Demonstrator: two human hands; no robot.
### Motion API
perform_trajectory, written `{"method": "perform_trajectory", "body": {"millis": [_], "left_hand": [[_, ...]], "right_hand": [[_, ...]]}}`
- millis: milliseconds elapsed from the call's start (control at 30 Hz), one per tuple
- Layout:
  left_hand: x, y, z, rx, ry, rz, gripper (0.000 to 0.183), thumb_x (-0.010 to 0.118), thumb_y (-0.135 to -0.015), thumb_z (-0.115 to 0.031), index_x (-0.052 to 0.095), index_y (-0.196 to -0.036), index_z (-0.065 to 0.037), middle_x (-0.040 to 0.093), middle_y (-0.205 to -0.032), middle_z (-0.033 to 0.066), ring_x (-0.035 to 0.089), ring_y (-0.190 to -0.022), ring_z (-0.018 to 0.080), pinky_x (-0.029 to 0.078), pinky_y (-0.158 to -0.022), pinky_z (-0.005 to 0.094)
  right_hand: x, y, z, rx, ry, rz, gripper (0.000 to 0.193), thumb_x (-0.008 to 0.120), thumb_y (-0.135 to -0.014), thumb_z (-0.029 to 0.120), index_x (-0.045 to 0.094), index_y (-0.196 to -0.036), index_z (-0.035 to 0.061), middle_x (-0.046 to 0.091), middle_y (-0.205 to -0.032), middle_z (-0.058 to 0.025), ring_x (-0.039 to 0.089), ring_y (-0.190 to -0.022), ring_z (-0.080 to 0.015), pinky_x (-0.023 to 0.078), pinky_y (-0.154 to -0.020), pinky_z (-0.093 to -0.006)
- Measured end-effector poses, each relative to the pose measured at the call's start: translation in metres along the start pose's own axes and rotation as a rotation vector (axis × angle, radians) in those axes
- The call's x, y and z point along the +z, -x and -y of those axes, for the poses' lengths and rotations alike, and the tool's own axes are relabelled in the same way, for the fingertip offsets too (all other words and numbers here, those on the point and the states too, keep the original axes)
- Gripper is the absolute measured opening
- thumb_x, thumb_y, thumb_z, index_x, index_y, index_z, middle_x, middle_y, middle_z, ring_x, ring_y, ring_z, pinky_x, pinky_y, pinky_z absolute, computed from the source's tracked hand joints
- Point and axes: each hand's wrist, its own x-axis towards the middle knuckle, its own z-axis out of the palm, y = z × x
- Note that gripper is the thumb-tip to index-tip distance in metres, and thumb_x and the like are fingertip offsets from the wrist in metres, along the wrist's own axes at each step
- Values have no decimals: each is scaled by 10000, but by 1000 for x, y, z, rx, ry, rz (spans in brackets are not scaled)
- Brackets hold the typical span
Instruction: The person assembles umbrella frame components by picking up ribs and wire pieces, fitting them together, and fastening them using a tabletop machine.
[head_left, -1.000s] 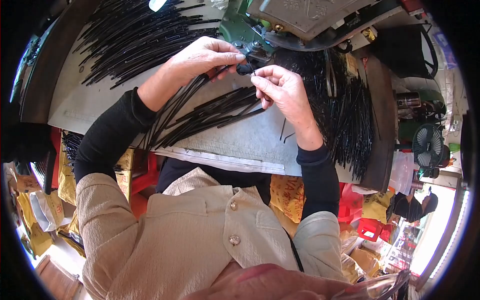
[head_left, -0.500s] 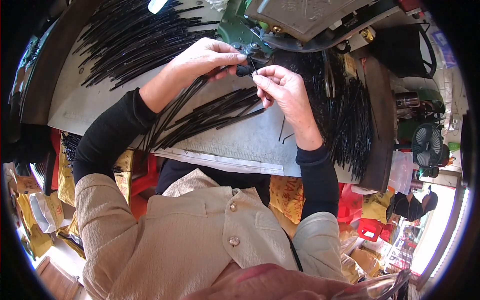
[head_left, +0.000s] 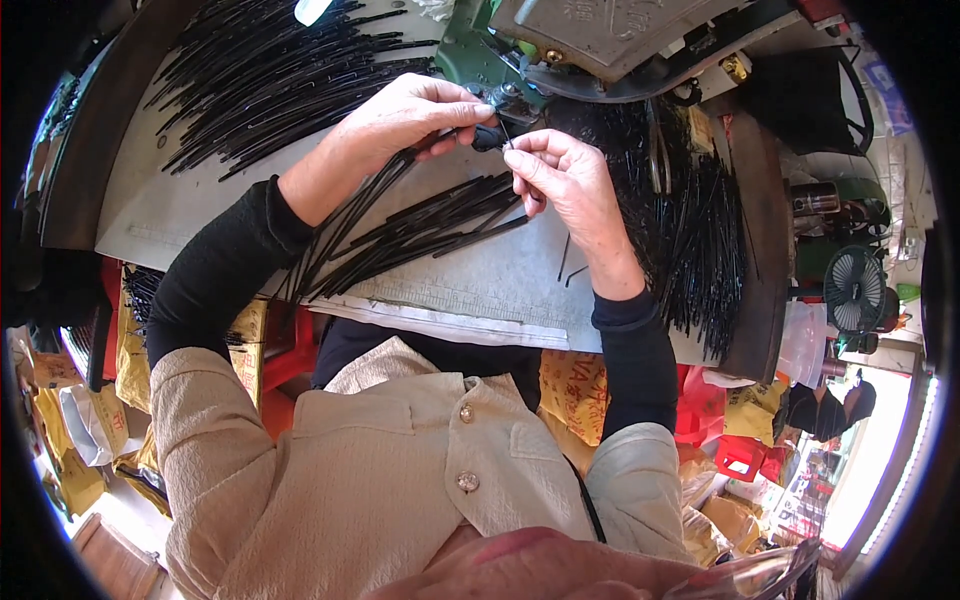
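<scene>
My left hand (head_left: 405, 118) is closed around several long, thin black strips (head_left: 368, 192) whose tails trail down toward the table's near edge. Its thumb and forefinger pinch close to a thin dark piece at the machine's small metal fittings (head_left: 508, 95). Just to the right, my right hand (head_left: 568, 178) is closed in a pinch on a thin black strip (head_left: 507, 132). The two sets of fingertips are a short way apart. Below them, loose black strips (head_left: 430, 222) lie on the pale metal tabletop (head_left: 460, 290).
A large heap of black strips (head_left: 290, 75) covers the upper left of the table. Another dark bundle (head_left: 705, 245) lies at the right, beside a pair of metal-handled pliers or scissors (head_left: 658, 165). A green machine with a metal housing (head_left: 610, 38) stands ahead. A small fan (head_left: 855, 288) is far right.
Both hands stay almost in place. The left fingertips have shifted very slightly at the fittings, and the thin strip between the hands tilts a little differently.
</scene>
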Motion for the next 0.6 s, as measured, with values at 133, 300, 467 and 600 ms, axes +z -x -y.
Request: {"method": "perform_trajectory", "body": {"millis": [133,300,467,600], "left_hand": [[0,-1,2,7,-26,-13,272,618,-844,-295,667,-861,-28,545,-610,-19,445,-457,29,318,-379,172],[0,-3,-4,-59,-50,-33,301,623,-840,-320,667,-839,-22,528,-569,-9,418,-423,29,295,-374,172],[0,-15,-8,-29,-78,-64,323,630,-833,-340,669,-843,-20,518,-547,-11,401,-409,26,271,-370,173],[-3,-23,-7,-55,-72,-55,328,628,-833,-342,670,-854,-18,509,-532,-15,373,-387,24,254,-362,173]], "right_hand": [[-1,-1,0,-21,-12,2,161,618,-847,142,599,-916,-2,580,-667,-14,518,-525,-43,425,-449,-162],[-3,-5,0,-39,-12,-14,159,618,-846,144,600,-906,-2,583,-664,-14,517,-518,-44,426,-450,-164],[-5,-12,7,-54,-8,-68,161,621,-845,151,593,-911,7,571,-650,-13,499,-499,-42,385,-443,-154],[-8,-19,4,-72,2,-83,165,626,-841,154,594,-913,10,571,-649,-13,496,-495,-41,379,-437,-155]]}}
